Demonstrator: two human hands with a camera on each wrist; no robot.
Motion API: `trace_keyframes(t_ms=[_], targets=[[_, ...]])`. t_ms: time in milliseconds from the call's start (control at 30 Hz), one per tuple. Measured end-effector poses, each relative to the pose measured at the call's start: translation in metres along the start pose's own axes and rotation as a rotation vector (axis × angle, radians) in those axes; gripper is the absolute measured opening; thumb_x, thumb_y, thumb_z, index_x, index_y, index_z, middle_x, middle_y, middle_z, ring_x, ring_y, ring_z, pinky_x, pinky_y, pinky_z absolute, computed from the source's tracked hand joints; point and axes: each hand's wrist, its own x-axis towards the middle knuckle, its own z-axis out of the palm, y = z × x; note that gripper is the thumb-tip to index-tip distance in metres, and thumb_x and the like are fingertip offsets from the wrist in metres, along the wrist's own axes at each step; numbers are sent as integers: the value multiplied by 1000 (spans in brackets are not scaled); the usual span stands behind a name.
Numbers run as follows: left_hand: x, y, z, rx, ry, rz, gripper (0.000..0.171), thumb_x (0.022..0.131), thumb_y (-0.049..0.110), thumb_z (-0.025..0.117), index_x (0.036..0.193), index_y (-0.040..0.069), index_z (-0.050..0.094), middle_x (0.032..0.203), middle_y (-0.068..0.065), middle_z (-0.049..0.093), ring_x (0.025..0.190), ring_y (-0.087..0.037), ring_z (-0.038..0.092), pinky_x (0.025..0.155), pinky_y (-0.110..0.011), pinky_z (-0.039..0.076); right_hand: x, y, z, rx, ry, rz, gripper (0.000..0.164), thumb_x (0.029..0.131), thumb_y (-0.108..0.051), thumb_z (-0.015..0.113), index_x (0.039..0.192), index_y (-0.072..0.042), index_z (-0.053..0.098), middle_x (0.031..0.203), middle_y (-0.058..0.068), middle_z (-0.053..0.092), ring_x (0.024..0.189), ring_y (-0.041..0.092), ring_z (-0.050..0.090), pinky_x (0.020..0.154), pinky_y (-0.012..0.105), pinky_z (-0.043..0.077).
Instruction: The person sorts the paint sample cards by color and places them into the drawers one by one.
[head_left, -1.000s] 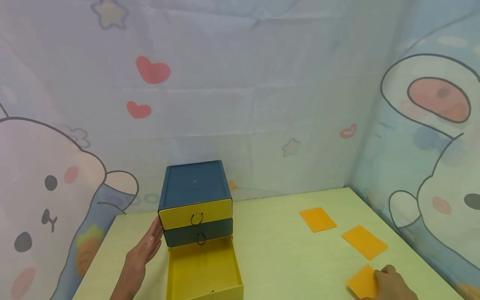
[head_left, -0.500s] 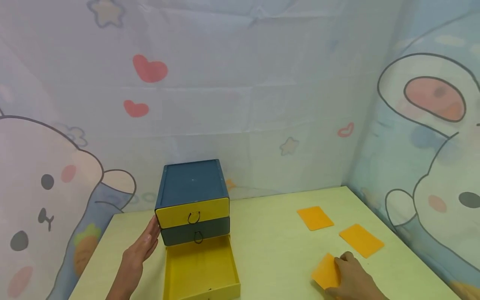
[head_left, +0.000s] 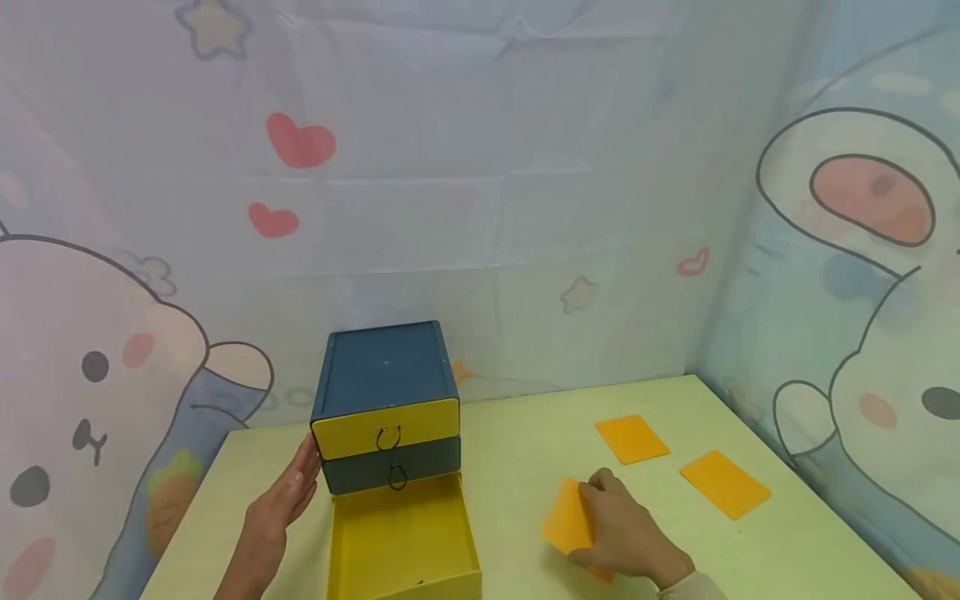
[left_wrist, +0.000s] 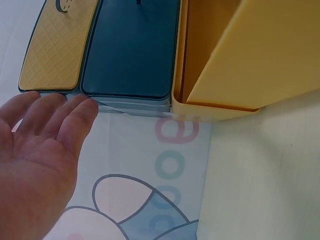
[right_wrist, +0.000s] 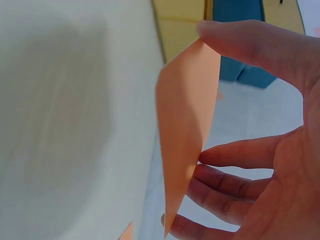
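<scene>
My right hand (head_left: 626, 531) holds an orange paper card (head_left: 567, 518) above the table, to the right of the drawer box. In the right wrist view, thumb and fingertips pinch opposite edges of that card (right_wrist: 186, 100), which bends slightly. My left hand (head_left: 272, 512), fingers straight, rests against the left side of the drawer box (head_left: 386, 371). The left wrist view has its fingertips by the yellow top drawer front (left_wrist: 57, 50). The bottom yellow drawer (head_left: 401, 529) is pulled out, and its visible floor is bare apart from a tiny dark mark near the front.
Two more orange cards lie flat on the pale table, one farther back (head_left: 632, 438) and one near the right edge (head_left: 725, 484). A cartoon-printed cloth (head_left: 510, 208) stands behind the table and along the sides. Small dark loops hang on the closed drawers.
My right hand has carried the orange card leftward from the table's right side, lifting it. My left hand stays at the drawer box.
</scene>
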Motion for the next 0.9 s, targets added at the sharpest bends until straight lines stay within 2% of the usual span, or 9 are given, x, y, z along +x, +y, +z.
trace_keyframes(t_ms=[167,333,467,667,900], targets=[[0,1,0,13,6,-20,55,112,40,19,163,22,12,168,-12,17,127,28,33,100,1,37,14,-24,1,29,-2,-109,74,64,-35,89,120,6,64,113,6,49,92,14,43,60,19,44],[0,0,1,14,7,-24,54,112,41,19,163,23,11,169,-11,17,127,27,32,100,1,37,24,-48,1,34,-25,-185,75,66,-36,89,123,4,62,115,7,49,91,14,44,62,20,46],[0,0,0,10,10,-17,54,112,40,19,163,23,12,168,-12,17,128,27,33,100,1,37,32,-63,2,38,-56,-230,77,67,-37,88,126,3,61,116,7,49,91,13,45,62,19,47],[-1,2,2,9,9,-32,56,112,42,20,163,21,11,168,-12,17,127,28,32,101,1,37,41,-78,6,32,-72,-279,65,68,-37,87,119,-5,63,113,4,49,87,9,43,63,16,45],[-1,2,3,29,21,-23,56,112,41,19,163,19,11,168,-13,17,127,28,31,100,1,37,53,-101,13,-38,-90,-346,64,69,-38,88,119,-6,65,114,3,50,89,7,44,65,14,47]])
